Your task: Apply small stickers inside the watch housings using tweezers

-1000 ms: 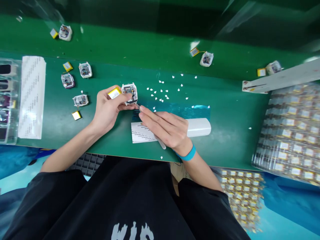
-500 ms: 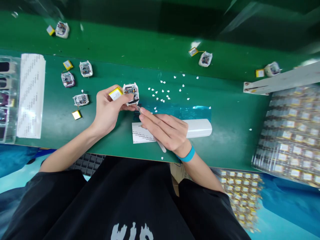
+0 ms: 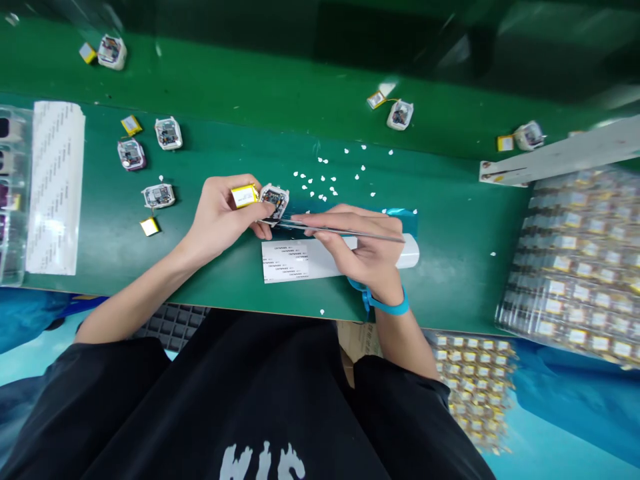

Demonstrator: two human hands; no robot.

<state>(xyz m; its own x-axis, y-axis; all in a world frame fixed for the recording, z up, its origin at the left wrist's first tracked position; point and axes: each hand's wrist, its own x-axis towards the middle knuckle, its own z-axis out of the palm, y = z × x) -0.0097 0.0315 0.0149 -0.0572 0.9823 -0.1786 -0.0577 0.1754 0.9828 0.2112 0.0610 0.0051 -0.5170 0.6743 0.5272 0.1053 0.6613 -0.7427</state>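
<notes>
My left hand [image 3: 227, 212] grips an opened white watch case [image 3: 275, 199] with its circuit board showing, the thumb pressing on its lower left edge. A yellow-edged battery [image 3: 245, 196] lies against the fingers beside the case. My right hand [image 3: 367, 243] is closed around slim metal tweezers [image 3: 345, 231], whose tips point left to the lower edge of the case. Whether the tips pinch anything is too small to tell. Beneath the right hand lies a white printed adhesive sheet [image 3: 287, 261]. Small white round stickers [image 3: 323, 179] are scattered beyond the hands.
More opened watch cases with batteries, such as one white case [image 3: 159, 195], lie to the left and along the back. A stack of white strips [image 3: 56, 190] is at left beside a clear tray [image 3: 15, 200]. Stacked battery trays [image 3: 575, 267] stand at right.
The watch case has moved slightly right and down and is turned. My right hand has rolled over and moved right, so the tweezers now lie nearly level across it.
</notes>
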